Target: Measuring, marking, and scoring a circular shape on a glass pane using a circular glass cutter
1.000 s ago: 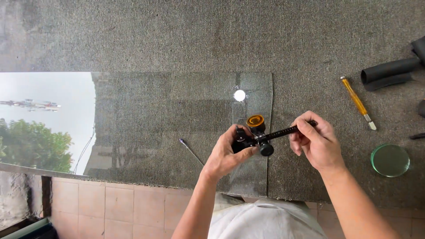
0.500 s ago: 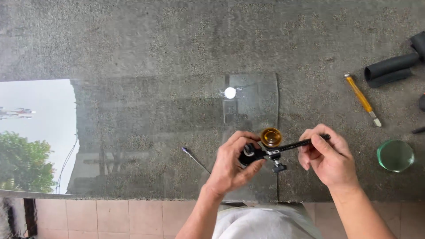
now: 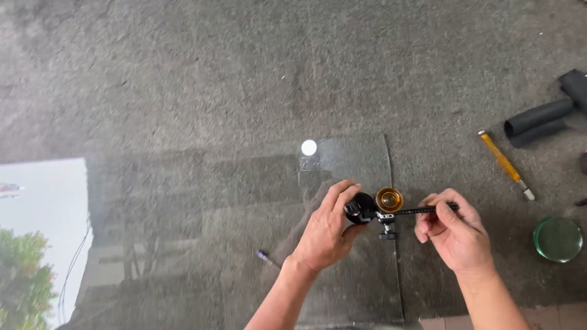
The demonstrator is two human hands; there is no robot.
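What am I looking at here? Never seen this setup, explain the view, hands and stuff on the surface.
No machine: one person's bare hands, filmed from a head-worn camera looking down. The left hand grips the black knob of a compass-style cutting tool with an amber cap; the right hand pinches its thin black bar. The tool sits over a clear glass sheet lying on a grey carpeted surface. To the right lie a yellow-handled cutter, black rolled tubes and a green glass disc.

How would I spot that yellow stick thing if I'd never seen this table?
Start at the grey carpeted table and look right of the glass sheet. Below the black foam tubes lies the yellow-handled tool. It alone is thin, straight and yellow, with a metal tip; the green glass disc nearby is round.
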